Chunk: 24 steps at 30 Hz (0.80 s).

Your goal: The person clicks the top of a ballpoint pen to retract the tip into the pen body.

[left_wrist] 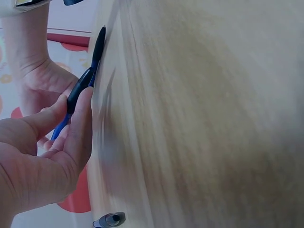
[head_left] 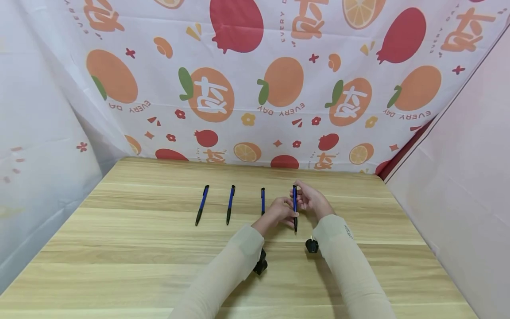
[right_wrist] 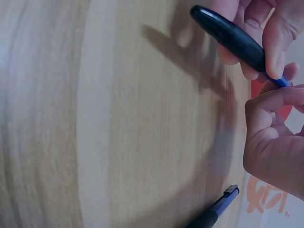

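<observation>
A blue pen with a black grip [head_left: 295,207] is held between both hands, its tip pointing toward the near side. My left hand [head_left: 281,212] pinches it at the black grip [left_wrist: 79,92] between thumb and fingers. At the clip end, my right hand [head_left: 312,200] holds the pen with curled fingers. In the right wrist view a shadow lies on the table apart from the held pen [right_wrist: 232,40]. Another pen [head_left: 263,199] lies just left, partly hidden by my left hand. Past my right hand lies one more pen [right_wrist: 216,210], hidden in the head view.
Two more blue pens, one farthest left [head_left: 202,205] and one beside it [head_left: 230,204], lie on the wooden table [head_left: 139,248]. A fruit-patterned cloth [head_left: 247,133] hangs at the far edge. A pale wall [head_left: 462,177] stands at right.
</observation>
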Each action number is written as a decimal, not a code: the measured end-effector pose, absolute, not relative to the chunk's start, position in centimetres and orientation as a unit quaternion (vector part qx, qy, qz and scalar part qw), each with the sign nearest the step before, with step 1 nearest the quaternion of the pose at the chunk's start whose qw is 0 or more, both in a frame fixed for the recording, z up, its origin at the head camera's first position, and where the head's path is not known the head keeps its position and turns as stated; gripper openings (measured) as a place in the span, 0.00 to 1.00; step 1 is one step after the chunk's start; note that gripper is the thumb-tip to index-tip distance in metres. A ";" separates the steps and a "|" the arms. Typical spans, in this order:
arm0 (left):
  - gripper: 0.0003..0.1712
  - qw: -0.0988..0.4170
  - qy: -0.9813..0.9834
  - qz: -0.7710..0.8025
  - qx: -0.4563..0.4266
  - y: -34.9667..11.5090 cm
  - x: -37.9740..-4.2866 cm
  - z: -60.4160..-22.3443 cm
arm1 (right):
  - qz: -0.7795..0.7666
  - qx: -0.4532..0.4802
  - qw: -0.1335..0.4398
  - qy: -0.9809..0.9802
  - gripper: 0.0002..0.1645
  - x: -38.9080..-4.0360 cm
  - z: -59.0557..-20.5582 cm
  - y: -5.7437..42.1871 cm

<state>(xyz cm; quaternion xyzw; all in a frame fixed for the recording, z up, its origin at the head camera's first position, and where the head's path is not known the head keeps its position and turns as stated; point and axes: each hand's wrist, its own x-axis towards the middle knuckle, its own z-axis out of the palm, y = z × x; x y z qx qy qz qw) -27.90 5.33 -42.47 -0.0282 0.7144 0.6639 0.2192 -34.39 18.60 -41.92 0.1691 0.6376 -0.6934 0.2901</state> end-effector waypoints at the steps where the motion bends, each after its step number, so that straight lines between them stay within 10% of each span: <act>1: 0.13 0.221 0.714 0.664 -0.029 5.3 -27.9 -42.5 | -0.691 0.169 0.290 0.641 0.20 -34.4 -41.9 18.6; 24: 0.14 0.226 0.725 0.650 -0.032 5.1 -28.1 -42.3 | -0.668 0.166 0.271 0.673 0.23 -34.5 -41.7 18.4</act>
